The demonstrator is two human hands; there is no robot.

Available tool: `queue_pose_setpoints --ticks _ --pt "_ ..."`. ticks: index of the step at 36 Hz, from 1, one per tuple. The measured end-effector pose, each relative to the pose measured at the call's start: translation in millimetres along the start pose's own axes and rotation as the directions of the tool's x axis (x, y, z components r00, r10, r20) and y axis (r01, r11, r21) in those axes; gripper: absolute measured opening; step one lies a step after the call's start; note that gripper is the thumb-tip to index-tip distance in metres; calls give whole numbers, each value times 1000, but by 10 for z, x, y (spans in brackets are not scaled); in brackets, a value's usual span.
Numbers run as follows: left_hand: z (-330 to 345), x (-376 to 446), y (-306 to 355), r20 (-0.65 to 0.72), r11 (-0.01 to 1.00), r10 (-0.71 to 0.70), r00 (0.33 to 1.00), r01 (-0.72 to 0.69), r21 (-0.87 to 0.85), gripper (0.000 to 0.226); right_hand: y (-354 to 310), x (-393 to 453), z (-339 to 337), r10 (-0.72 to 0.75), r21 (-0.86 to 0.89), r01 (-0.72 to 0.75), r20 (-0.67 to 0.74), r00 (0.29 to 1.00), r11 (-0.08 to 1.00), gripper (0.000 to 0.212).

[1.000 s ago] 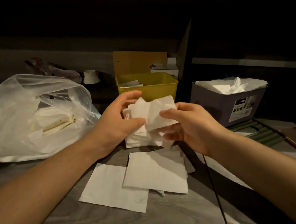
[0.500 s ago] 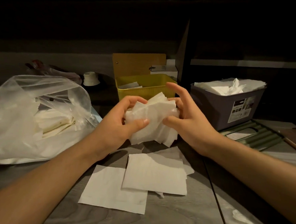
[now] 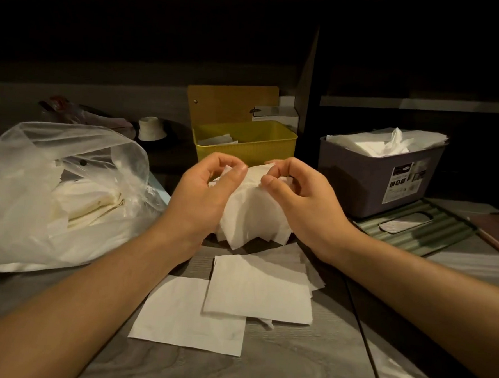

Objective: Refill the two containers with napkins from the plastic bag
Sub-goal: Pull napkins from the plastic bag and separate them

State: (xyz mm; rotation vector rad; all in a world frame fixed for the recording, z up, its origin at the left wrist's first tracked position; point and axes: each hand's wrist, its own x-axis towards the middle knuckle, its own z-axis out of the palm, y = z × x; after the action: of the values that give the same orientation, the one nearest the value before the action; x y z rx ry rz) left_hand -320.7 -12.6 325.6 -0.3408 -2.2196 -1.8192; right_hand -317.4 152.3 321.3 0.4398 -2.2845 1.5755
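I am pinching a napkin stack (image 3: 252,215) in both my left hand (image 3: 204,197) and right hand (image 3: 303,203), squaring it above the surface (image 3: 275,371) for the nearly empty yellow bin (image 3: 245,147) just behind.

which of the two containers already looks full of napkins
The grey container on the right, heaped to its rim; the yellow container holds only a few.

You have two containers, yellow (image 3: 246,146) at twelve o'clock and grey (image 3: 374,179) at two, one bag (image 3: 55,194) at nine, two hands.
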Motion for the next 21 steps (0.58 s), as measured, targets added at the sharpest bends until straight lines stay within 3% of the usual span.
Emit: queue_pose_setpoints --ticks 5,9,13,15,17,19,21 --pt "-12 -12 -39 -9 994 -106 994 106 -4 12 43 17 -48 136 213 -129 -17 991 969 10" --pt "-22 -40 -3 5 969 -206 979 205 -137 10 92 40 -86 295 427 -277 23 955 861 12" --pt "-77 -77 8 87 961 -210 974 222 -163 10 135 28 -157 290 441 -320 135 947 839 7" --pt "-129 -77 -5 173 978 -183 968 197 -68 40 131 13 -214 223 350 -288 216 951 891 25" --pt "-164 -87 -28 269 990 -137 953 122 75 75 126 3 -257 151 211 -220 300 942 953 63" --pt "-173 -95 -47 301 992 -113 947 89 92 89 128 21 -276 125 118 -176 348 929 977 91" --pt "-165 -105 -53 283 998 -60 957 49 45 90 122 45 -281 127 95 -169 347 929 981 99"
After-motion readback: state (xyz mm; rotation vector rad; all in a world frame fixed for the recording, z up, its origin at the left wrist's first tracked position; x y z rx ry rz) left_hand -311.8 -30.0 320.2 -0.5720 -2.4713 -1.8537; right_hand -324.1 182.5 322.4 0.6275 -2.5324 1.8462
